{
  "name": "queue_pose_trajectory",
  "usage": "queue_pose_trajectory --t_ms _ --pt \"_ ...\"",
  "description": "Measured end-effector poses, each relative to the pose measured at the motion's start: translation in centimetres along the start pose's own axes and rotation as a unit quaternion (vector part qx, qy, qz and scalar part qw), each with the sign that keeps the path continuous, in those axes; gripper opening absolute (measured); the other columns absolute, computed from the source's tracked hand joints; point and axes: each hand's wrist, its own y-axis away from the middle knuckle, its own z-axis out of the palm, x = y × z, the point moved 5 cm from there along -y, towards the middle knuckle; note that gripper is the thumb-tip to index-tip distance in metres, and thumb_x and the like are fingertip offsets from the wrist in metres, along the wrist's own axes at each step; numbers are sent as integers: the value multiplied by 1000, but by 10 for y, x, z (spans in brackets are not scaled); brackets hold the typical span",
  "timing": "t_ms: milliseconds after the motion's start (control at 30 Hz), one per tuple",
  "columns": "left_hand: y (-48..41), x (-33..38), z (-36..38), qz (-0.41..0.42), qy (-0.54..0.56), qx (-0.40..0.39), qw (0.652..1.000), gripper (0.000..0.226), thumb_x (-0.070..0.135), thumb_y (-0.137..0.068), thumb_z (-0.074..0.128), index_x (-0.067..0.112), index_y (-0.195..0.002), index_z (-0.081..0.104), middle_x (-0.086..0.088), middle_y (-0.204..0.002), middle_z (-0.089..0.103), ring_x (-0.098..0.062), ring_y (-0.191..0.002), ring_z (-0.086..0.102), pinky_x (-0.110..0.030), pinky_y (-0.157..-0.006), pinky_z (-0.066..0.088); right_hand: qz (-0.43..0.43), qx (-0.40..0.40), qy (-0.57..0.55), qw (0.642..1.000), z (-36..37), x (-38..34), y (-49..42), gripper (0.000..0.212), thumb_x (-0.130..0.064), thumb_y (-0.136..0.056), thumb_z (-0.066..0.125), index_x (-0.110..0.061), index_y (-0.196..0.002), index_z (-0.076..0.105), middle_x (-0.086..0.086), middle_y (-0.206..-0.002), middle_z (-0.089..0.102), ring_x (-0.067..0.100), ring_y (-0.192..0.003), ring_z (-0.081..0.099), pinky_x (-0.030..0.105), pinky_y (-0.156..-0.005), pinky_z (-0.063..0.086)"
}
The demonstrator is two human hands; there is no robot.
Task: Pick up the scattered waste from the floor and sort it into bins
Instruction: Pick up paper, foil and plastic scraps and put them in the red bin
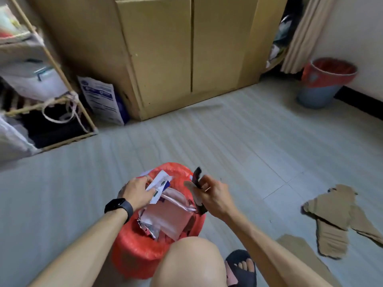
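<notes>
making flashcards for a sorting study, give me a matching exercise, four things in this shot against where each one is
Things:
1. white paper
2. dark strip
3. torn cardboard
4. blue bin

Places:
A. standing far off, by the curtain
B. held in the right hand
C. lying on the floor, to the person's right
D. gripped in the left hand

Pairs: 1-D, 2-B, 3-C, 4-A
</notes>
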Motion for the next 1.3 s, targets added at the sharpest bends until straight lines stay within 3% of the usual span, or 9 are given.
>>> queue_pose_trajectory --t_ms 67,133,233,333,433,667,933,1133,1300 --pt "11 -17 7 -17 -89 42 995 54 63 -74 55 39 -123 56 0 -141 49 -27 -135 38 -43 -106 31 -1 -33 7 999 32 4 -9 41 -56 -80 74 -25 -63 54 -12 -54 52 5 -51 40 22 -52 35" --pt "21 -36 16 -85 -38 22 995 76 61 -78 60 42 -145 28 -6 -158 19 -38 -143 23 -51 -112 24 2 -120 50 992 56 5 -9 40 -67 -73 67 -28 -81 70 -16 -68 61 1 -61 51 22 -59 43" --pt "26 -49 30 -142 60 -25 988 86 28 -84 58 37 -153 8 -15 -151 29 -46 -125 47 -47 -103 42 29 -174 83 981 70 14 -4 53 -53 -80 74 -23 -123 68 -10 -111 72 3 -98 66 20 -85 53" --pt "24 -38 34 -134 96 -33 986 89 6 -81 50 31 -157 9 -16 -146 38 -41 -121 53 -42 -99 45 -16 -51 123 991 50 18 3 34 -42 -87 70 -26 -118 69 -9 -121 66 10 -113 59 24 -91 47" --pt "19 -7 46 -111 119 -38 986 85 0 -84 46 28 -156 13 -17 -141 45 -39 -120 54 -41 -98 46 -6 50 219 974 14 39 22 45 -37 -88 65 -29 -132 58 -8 -137 51 18 -125 42 30 -100 42" --pt "9 115 85 -49 149 -52 986 81 1 -89 46 26 -157 9 -14 -141 43 -40 -115 56 -41 -94 46 144 135 214 957 -63 122 75 65 -21 -97 51 -11 -155 25 11 -161 28 30 -143 33 40 -117 28" --pt "-11 188 108 10 86 -86 993 87 5 -91 50 21 -157 -4 -15 -147 34 -39 -114 57 -40 -91 46 166 155 210 951 -98 157 94 66 -29 -104 32 -20 -160 -2 -9 -167 -15 20 -147 29 36 -110 39" --pt "-3 201 86 33 -29 -93 995 75 16 -84 56 15 -152 23 -17 -154 17 -40 -137 27 -49 -107 37 178 89 253 947 -119 155 104 74 -44 -101 42 -19 -160 4 0 -168 5 22 -151 18 37 -122 21" --pt "24 270 50 218 -104 -36 970 60 21 -86 53 23 -145 40 -11 -162 0 -36 -146 17 -47 -115 28 154 95 341 922 -186 126 138 63 -44 -100 44 -21 -156 25 -3 -160 32 17 -150 21 36 -121 24"
